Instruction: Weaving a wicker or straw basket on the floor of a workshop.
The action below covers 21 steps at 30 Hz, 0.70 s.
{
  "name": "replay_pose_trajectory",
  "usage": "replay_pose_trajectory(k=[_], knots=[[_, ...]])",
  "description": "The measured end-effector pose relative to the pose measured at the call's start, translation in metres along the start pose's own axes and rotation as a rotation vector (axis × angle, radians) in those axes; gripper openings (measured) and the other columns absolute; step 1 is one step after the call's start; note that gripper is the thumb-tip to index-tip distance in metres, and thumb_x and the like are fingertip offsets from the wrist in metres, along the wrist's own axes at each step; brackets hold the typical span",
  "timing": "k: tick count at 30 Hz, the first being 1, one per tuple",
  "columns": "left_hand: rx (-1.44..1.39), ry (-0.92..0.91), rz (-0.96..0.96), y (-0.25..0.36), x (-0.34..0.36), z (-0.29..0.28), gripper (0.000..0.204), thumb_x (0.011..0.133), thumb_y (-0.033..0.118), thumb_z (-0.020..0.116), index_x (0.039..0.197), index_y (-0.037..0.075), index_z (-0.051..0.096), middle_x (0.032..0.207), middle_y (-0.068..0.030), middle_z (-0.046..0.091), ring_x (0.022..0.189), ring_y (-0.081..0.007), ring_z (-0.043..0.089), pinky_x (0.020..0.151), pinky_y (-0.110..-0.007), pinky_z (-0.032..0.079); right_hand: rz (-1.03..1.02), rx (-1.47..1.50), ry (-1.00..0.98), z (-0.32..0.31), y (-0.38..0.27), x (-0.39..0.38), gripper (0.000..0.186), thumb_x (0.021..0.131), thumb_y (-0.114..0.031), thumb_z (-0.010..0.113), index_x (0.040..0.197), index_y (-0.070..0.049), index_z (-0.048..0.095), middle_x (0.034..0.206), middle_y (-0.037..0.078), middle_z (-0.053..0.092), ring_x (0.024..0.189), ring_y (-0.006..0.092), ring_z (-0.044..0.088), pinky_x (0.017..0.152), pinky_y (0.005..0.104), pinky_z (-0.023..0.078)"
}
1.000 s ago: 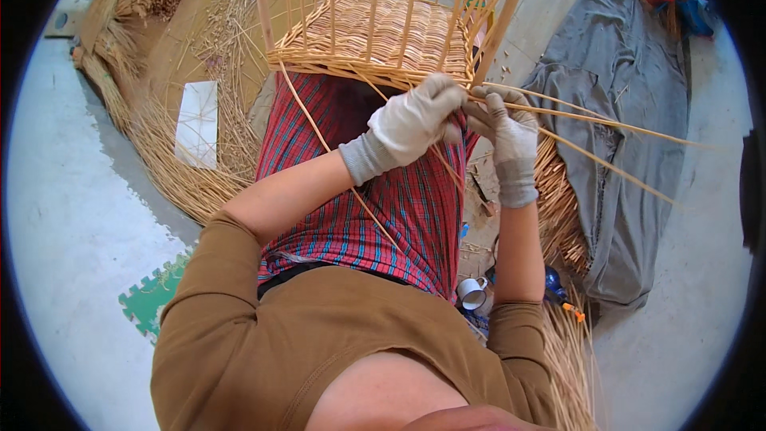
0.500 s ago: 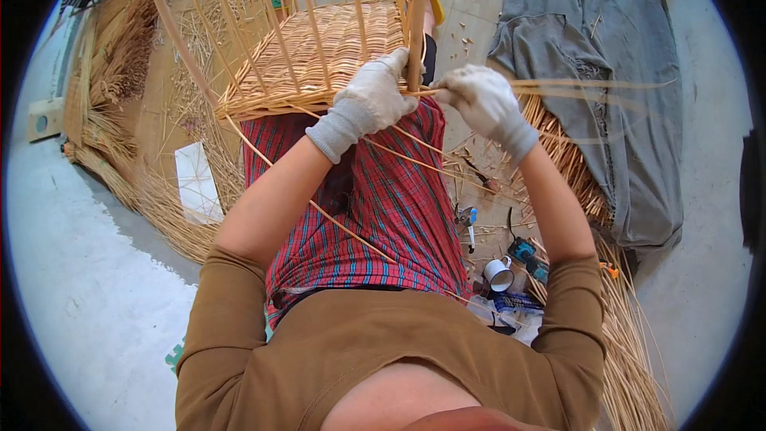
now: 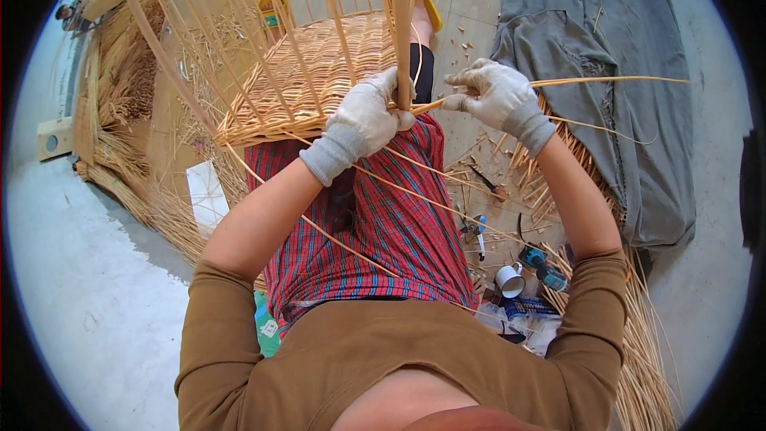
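Observation:
A woven wicker basket (image 3: 307, 64) with upright stakes rests over the red plaid cloth (image 3: 375, 231) on my lap. My left hand (image 3: 365, 116), in a pale knit glove, grips the basket's near right corner at a thick post (image 3: 403, 32); part of the fingers is hidden behind it. To the right of that, my gloved right hand (image 3: 495, 100) has its fingers curled on long weaving strands (image 3: 606, 78) that come from the corner and trail rightward. Other loose strands hang from the basket's near edge across the cloth.
Bundles of canes lie left (image 3: 136, 80) and lower right (image 3: 646, 351). A grey cloth (image 3: 614, 152) covers more canes. By my right side are pruners (image 3: 479, 227), a power tool (image 3: 542, 263), a white mug (image 3: 509, 281) and a dark-bladed tool (image 3: 487, 183). A white board (image 3: 203, 191) lies left.
The basket sits further left and lower in the view. My right hand has moved rightward along the strands, away from my left hand, which now holds the corner by the post.

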<state>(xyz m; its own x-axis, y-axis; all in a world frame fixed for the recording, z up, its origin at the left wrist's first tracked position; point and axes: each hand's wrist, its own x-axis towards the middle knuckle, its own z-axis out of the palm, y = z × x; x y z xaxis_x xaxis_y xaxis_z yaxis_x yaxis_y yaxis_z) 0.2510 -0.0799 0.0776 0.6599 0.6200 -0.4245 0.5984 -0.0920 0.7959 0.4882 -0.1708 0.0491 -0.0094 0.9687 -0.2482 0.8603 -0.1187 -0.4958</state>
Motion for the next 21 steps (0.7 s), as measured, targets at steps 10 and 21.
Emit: replay_pose_trajectory(k=[10,21], knots=[[-0.018,0.093,0.125,-0.022,0.003,0.014,0.041,0.081,-0.002,0.079,0.117,0.004,0.06,0.102,-0.0157,0.07,0.095,-0.0297,0.068,0.085,-0.039,0.054,-0.522,0.14,0.446,0.077,0.019,0.118,0.115,0.069,-0.052,0.088,0.158,-0.002,0.034,0.157,0.024,0.043,0.146,0.039,0.041,0.124,0.0447,0.032],[-0.01,0.273,0.235,-0.025,0.001,0.008,0.04,0.082,0.021,0.08,0.114,0.003,0.064,0.099,-0.0202,0.073,0.092,-0.0339,0.072,0.081,-0.043,0.057,-0.041,-0.162,-0.059,0.044,-0.057,-0.001,0.026,0.103,-0.031,0.051,0.114,-0.014,0.067,0.096,0.02,0.074,0.091,0.0396,0.072,0.078,0.0556,0.056]])
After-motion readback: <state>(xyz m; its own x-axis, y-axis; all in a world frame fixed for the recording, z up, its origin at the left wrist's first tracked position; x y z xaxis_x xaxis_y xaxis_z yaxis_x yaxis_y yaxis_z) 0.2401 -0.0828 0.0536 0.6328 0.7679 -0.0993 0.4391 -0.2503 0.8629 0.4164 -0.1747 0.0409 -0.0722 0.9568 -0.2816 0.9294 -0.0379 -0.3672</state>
